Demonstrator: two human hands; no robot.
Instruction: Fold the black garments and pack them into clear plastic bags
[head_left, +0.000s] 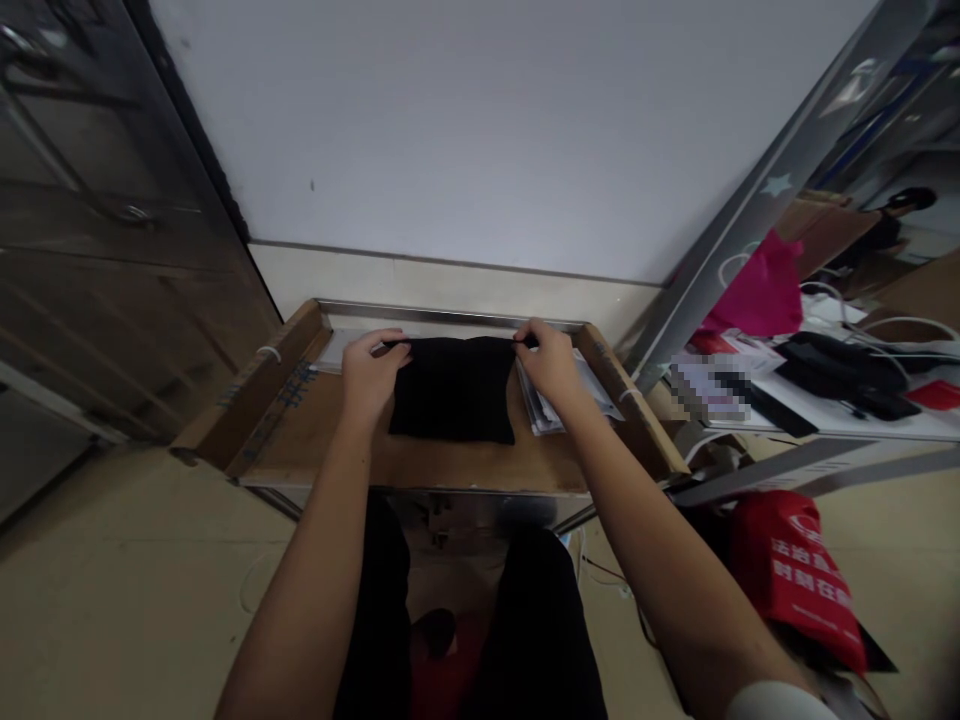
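A black cloth [454, 390] is stretched between my two hands above the brown cardboard surface of a small table [330, 425]. My left hand [376, 368] pinches its upper left corner between thumb and fingers. At the upper right corner, my right hand [546, 355] grips the cloth the same way. Papers in clear sleeves [544, 408] lie partly under my right hand. More white sheets [330, 350] lie by my left hand at the back of the table.
Cardboard side walls [637, 415] edge the table, with a white wall [480, 130] behind. On the right, a desk [814, 415] holds a pink bag [769, 285], cables and black items. A red bag [799, 570] lies below. A person [889, 228] is in the far right background.
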